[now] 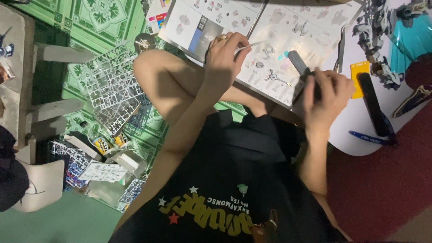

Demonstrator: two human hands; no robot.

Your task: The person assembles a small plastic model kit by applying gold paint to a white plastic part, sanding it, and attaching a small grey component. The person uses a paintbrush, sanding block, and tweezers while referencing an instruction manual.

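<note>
- The left hand (223,56), above the middle of the frame, has its fingers pinched shut on a thin pale strip (250,45) whose far end points right over the instruction sheet (270,40).
- The right hand (327,96), right of centre, is curled closed round a grey sanding stick (300,66) that slants up and to the left out of the fist; its tip lies over the sheet's right half.
- The two hands are near each other but apart, both over the sheet, which lies on the white table (355,130) at the upper right.
- Just right of the right hand lie an orange card (359,78) and a long black tool (371,105); a blue pen (366,137) lies below them at the table's edge.
- A white and grey model robot (377,36) stands at the far upper right.
- On the green patterned floor at the left lie grey part frames (112,85), with small boxes and more frames lower left.
</note>
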